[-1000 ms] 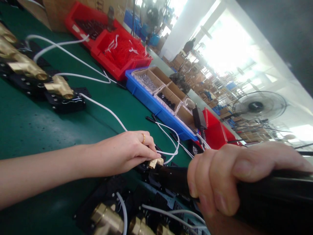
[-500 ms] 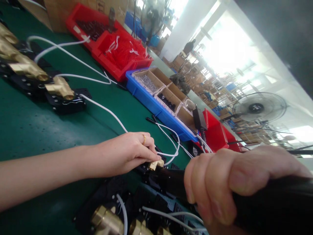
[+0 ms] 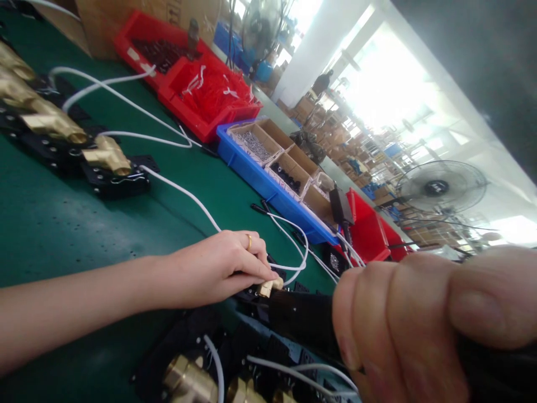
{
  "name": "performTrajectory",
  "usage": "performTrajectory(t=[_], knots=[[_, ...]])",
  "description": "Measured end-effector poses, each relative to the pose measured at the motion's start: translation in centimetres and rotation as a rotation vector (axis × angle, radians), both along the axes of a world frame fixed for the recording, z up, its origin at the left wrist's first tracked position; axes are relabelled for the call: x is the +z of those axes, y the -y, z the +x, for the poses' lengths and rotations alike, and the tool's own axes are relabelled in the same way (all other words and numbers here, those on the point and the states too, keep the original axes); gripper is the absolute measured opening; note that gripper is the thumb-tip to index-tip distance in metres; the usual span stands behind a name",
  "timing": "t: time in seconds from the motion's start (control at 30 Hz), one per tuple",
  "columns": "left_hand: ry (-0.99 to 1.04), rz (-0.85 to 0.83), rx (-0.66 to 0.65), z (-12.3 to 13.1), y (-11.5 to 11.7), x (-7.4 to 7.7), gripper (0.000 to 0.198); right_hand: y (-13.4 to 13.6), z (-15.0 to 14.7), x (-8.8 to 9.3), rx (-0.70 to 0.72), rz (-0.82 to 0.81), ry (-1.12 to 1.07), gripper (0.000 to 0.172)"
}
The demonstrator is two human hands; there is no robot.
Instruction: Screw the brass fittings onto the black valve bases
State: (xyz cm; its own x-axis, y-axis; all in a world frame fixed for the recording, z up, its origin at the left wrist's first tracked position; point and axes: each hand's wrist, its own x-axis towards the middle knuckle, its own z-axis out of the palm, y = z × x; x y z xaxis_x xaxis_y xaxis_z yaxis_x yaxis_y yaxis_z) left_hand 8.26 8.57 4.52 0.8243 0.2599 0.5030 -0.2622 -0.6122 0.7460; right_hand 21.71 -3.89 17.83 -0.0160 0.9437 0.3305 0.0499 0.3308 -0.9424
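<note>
**bench_newbie:** What's changed in the last second?

**torque_guy:** Not much. The right hand [image 3: 423, 330] has come closer and fills the lower right, fingers wrapped tight round the black cylindrical power screwdriver [image 3: 302, 319]. Its nose still sits at the small brass fitting [image 3: 269, 287] in the lower middle, which the left hand [image 3: 218, 268] keeps pinched on the black plastic housing [image 3: 251, 294]. Looks like it's still being driven.

**bench_newbie:** And the surroundings?

**torque_guy:** Green matted table [image 3: 50, 224], white cables [image 3: 184, 193], brass valves on black plates [image 3: 109, 162] at left, red parts bins [image 3: 205, 95] and a blue divided tray [image 3: 268, 173] up top. Bright factory hall, standing fan [image 3: 440, 187] at right.
</note>
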Motion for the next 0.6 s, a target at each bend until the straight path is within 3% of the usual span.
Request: performTrajectory(t=[0.1,0.27,0.6], knots=[[-0.006,-0.134,0.01,0.1,0.1,-0.3,0.017,-1.4,-1.9,-0.1,0.047,0.248,-0.061,0.04],[-0.036,-0.262,-0.016,0.1,0.1,-0.5,0.02,-2.4,-3.0,-1.1,-0.021,0.296,-0.035,0.039],[-0.025,-0.26,-0.01,0.1,0.3,-0.4,0.021,-2.4,-3.2,-1.0,0.006,0.274,0.02,0.036]])
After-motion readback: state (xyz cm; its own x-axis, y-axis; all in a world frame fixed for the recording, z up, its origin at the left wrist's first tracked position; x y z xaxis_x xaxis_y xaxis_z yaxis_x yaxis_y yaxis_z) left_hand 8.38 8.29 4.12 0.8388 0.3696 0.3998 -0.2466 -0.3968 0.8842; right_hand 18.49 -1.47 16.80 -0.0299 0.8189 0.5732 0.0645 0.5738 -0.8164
